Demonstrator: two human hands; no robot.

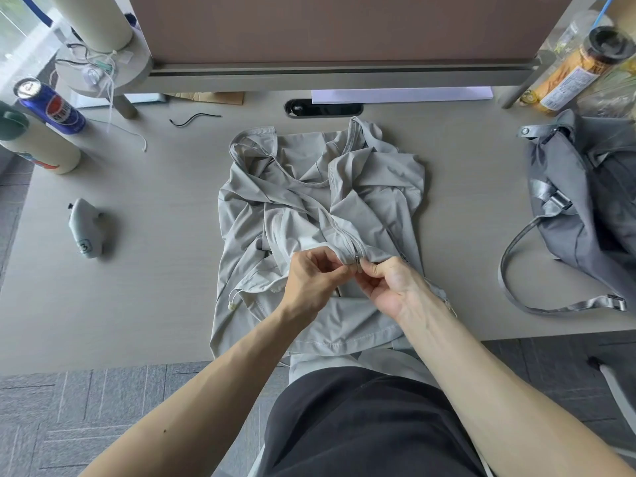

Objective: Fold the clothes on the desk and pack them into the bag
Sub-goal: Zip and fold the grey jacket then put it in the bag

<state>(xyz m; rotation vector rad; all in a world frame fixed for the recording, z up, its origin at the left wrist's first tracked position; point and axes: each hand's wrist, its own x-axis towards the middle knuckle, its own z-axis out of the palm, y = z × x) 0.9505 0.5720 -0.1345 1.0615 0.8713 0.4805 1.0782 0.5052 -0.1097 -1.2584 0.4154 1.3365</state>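
Pinching the zipper pull (358, 261) between them, the left hand (311, 282) and right hand (390, 285) work the grey jacket (309, 201) mid-desk (144, 270) — the bag (592, 201) slumps far right.

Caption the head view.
Both hands pinch the grey jacket's zipper; bag waits at right.
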